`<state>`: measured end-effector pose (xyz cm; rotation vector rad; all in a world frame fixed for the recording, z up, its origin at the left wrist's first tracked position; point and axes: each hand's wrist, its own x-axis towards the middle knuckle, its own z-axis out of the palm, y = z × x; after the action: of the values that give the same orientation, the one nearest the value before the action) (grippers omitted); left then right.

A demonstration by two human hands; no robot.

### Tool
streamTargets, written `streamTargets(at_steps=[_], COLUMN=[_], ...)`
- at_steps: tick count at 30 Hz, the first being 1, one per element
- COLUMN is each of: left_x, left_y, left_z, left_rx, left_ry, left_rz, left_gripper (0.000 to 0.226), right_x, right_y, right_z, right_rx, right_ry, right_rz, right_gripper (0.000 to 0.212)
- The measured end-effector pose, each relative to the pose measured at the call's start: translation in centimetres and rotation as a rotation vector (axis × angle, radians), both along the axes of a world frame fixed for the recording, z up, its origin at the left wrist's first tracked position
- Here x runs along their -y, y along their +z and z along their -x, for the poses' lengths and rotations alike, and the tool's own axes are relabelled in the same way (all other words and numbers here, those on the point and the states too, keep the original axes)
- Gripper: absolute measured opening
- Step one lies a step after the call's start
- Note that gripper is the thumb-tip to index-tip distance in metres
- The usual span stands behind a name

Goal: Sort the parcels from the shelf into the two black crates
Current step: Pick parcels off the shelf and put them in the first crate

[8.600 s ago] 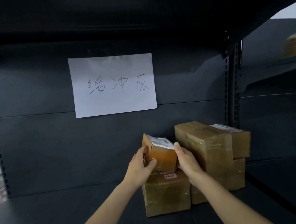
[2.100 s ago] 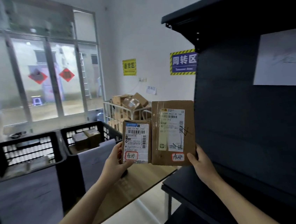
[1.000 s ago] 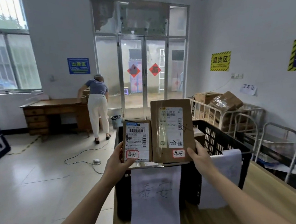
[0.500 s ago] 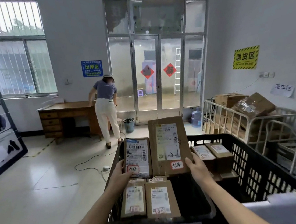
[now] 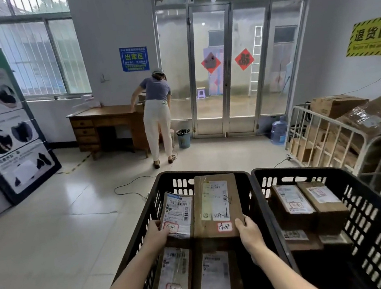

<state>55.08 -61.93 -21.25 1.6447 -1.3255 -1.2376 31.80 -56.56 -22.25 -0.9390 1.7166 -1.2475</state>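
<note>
Since the earlier frame, the two held parcels have been lowered over the left black plastic crate [image 5: 153,200]. A pale tiled floor [image 5: 52,229] and a glass door [image 5: 214,71] are seen beyond. Two flat labelled parcels [image 5: 172,273] lie in this crate, and brown cardboard boxes [image 5: 292,202] in the right black plastic crate [image 5: 305,170]. The small white-labelled cardboard parcel [image 5: 177,214] is gripped by the left hand [image 5: 156,233], and the larger brown cardboard parcel [image 5: 215,203] by the right hand [image 5: 249,232], with fingers curled at the lower edges.
</note>
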Motion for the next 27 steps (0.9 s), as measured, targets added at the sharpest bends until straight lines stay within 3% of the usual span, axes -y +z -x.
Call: streamTargets(at_steps=[7, 21, 27], left_x=[2.1, 5.1, 5.8], left_y=[-2.2, -4.3, -4.2], left_z=[0.3, 1.3, 1.8], left_rx=[0.070, 0.163, 0.255], left_ry=[0.064, 0.113, 0.111], left_rz=[0.001, 0.001, -0.001], left_gripper=[0.035, 0.036, 0.036], right_x=[3.1, 6.1, 6.0], right_y=[-1.6, -2.9, -2.8], right_z=[-0.2, -0.6, -0.7], right_rx=[0.002, 0.000, -0.066], right_ry=[0.012, -0.029, -0.016], right_rz=[-0.107, -0.124, -0.120], right_gripper=[0.030, 0.013, 0.024])
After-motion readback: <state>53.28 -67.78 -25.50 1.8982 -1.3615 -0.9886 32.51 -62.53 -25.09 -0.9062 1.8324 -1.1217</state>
